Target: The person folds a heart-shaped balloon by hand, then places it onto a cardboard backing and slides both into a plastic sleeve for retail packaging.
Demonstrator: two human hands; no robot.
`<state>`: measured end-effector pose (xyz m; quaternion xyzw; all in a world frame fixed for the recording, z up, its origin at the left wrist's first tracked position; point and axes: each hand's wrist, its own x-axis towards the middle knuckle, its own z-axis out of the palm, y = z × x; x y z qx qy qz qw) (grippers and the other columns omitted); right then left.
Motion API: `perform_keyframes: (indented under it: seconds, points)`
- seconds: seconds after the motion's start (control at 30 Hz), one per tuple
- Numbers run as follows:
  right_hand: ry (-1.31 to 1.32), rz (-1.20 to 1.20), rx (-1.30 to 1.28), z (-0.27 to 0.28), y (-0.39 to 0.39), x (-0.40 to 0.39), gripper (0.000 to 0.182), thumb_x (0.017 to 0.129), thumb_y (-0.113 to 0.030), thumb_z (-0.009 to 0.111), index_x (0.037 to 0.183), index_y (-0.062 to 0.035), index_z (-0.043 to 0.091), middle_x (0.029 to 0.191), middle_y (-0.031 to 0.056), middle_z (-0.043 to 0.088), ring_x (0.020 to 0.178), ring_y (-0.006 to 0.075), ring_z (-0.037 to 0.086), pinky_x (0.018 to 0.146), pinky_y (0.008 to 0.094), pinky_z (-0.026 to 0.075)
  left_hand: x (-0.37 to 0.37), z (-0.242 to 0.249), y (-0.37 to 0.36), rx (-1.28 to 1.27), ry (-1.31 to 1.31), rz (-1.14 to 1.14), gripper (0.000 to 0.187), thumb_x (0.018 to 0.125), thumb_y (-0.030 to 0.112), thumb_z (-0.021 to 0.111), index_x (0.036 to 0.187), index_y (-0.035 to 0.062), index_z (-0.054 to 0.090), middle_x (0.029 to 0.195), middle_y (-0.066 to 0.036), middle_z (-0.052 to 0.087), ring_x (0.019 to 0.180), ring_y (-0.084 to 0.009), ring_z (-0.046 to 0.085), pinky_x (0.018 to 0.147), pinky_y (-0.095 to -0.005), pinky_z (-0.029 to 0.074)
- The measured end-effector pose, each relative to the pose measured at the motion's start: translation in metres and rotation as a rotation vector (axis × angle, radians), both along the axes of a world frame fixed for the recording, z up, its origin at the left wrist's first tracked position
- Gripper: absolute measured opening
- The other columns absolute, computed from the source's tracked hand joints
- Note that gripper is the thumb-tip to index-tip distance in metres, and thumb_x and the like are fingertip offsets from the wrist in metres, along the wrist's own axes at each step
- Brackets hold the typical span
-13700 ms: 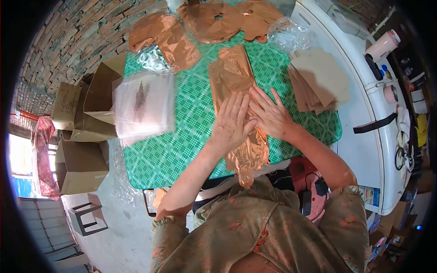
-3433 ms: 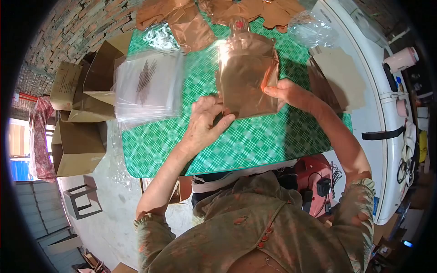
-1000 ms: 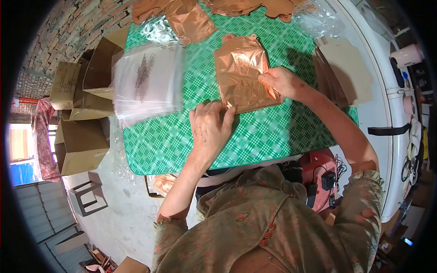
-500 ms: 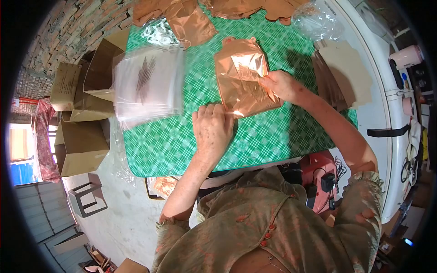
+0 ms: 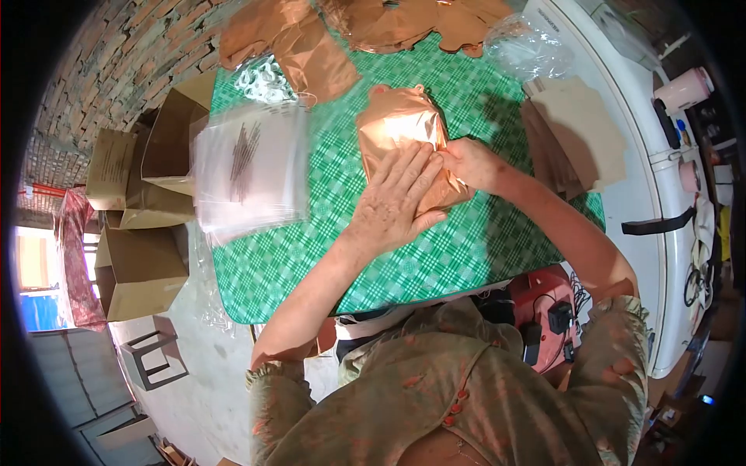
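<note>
A folded piece of shiny copper-coloured foil (image 5: 398, 116) lies on the green checked tablecloth in front of me, with small rounded tabs at its far end. My left hand (image 5: 395, 198) rests flat on its near half, fingers stretched out. At the foil's right edge, my right hand (image 5: 471, 165) pinches it between thumb and fingers. The foil's near left part is hidden under my left hand.
Left of the foil lies a stack of clear plastic bags (image 5: 256, 171). White ties (image 5: 268, 81) and more copper foil (image 5: 315, 58) are behind it. Beige sheets (image 5: 579, 132) and clear plastic (image 5: 528, 46) lie at right. Open cardboard boxes (image 5: 144, 256) stand left of the table (image 5: 342, 287).
My left hand has moved from the foil's near left corner up and right onto its surface, fingers now spread flat. My right hand still grips the right edge. The view has shifted slightly.
</note>
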<state>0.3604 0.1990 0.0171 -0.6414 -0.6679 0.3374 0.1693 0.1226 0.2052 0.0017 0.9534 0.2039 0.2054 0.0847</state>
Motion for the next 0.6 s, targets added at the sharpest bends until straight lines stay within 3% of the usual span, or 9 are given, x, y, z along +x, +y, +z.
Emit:
perform_keyframes:
  seconds: [0.07, 0.17, 0.27, 0.37, 0.47, 0.57, 0.6]
  points:
    - [0.006, 0.0, -0.018, 0.002, 0.0, 0.0, 0.031, 0.106, -0.022, 0.057, 0.111, 0.0062, 0.069, 0.091, 0.0207, 0.074, 0.084, 0.0237, 0.074, 0.079, 0.0403, 0.057, 0.0, -0.001, -0.001, 0.011, 0.021, 0.011, 0.087, 0.1, 0.061, 0.057, 0.162, 0.0049, 0.036, 0.168, -0.019, 0.034, 0.158, -0.0357, 0.029, 0.129, -0.0542, 0.022]
    - [0.077, -0.008, -0.059, -0.009, 0.003, 0.007, 0.038, 0.103, -0.028, 0.057, 0.102, 0.0075, 0.069, 0.091, 0.0261, 0.073, 0.086, 0.0355, 0.075, 0.075, 0.0471, 0.06, 0.001, -0.001, -0.001, -0.022, 0.034, 0.015, 0.087, 0.1, 0.062, 0.056, 0.163, 0.0053, 0.035, 0.169, -0.019, 0.033, 0.158, -0.0356, 0.029, 0.129, -0.0545, 0.023]
    - [0.471, -0.169, -0.316, 0.004, -0.002, 0.004, 0.036, 0.105, -0.027, 0.058, 0.107, 0.0066, 0.068, 0.086, 0.0156, 0.074, 0.087, 0.0255, 0.076, 0.068, 0.0406, 0.062, 0.001, 0.002, -0.001, -0.012, 0.083, 0.035, 0.087, 0.101, 0.063, 0.055, 0.164, 0.0058, 0.034, 0.169, -0.019, 0.033, 0.158, -0.0356, 0.03, 0.129, -0.0548, 0.022]
    - [0.619, -0.228, -0.24, 0.031, -0.026, 0.007, 0.033, 0.106, -0.026, 0.059, 0.122, 0.0034, 0.062, 0.085, 0.0092, 0.072, 0.084, 0.0178, 0.072, 0.071, 0.0336, 0.062, 0.002, 0.0, -0.001, -0.018, 0.073, 0.04, 0.087, 0.101, 0.063, 0.054, 0.164, 0.0072, 0.034, 0.17, -0.018, 0.033, 0.157, -0.0358, 0.03, 0.129, -0.0553, 0.022]
    - [0.518, -0.284, -0.008, 0.014, -0.055, 0.012, 0.034, 0.104, -0.023, 0.065, 0.126, 0.0015, 0.057, 0.087, 0.0085, 0.069, 0.083, 0.0157, 0.071, 0.071, 0.0321, 0.06, 0.001, 0.002, -0.002, -0.014, 0.084, 0.039, 0.085, 0.102, 0.063, 0.054, 0.164, 0.009, 0.035, 0.17, -0.018, 0.033, 0.157, -0.036, 0.031, 0.129, -0.0558, 0.022]
    - [0.231, -0.289, 0.116, 0.01, -0.086, 0.008, 0.023, 0.1, -0.019, 0.069, 0.109, 0.0012, 0.064, 0.089, 0.01, 0.07, 0.074, 0.0183, 0.069, 0.067, 0.0368, 0.057, 0.001, 0.004, -0.002, -0.012, 0.077, 0.033, 0.084, 0.102, 0.063, 0.053, 0.165, 0.0103, 0.036, 0.17, -0.018, 0.033, 0.157, -0.0363, 0.031, 0.129, -0.0563, 0.022]
    - [0.215, -0.277, 0.146, 0.007, -0.092, 0.005, 0.022, 0.099, -0.018, 0.069, 0.111, 0.0, 0.064, 0.093, 0.0095, 0.07, 0.075, 0.0179, 0.068, 0.068, 0.036, 0.056, 0.001, 0.004, -0.002, -0.004, 0.068, 0.033, 0.084, 0.101, 0.063, 0.054, 0.163, 0.0096, 0.037, 0.169, -0.018, 0.034, 0.156, -0.036, 0.032, 0.129, -0.0558, 0.022]
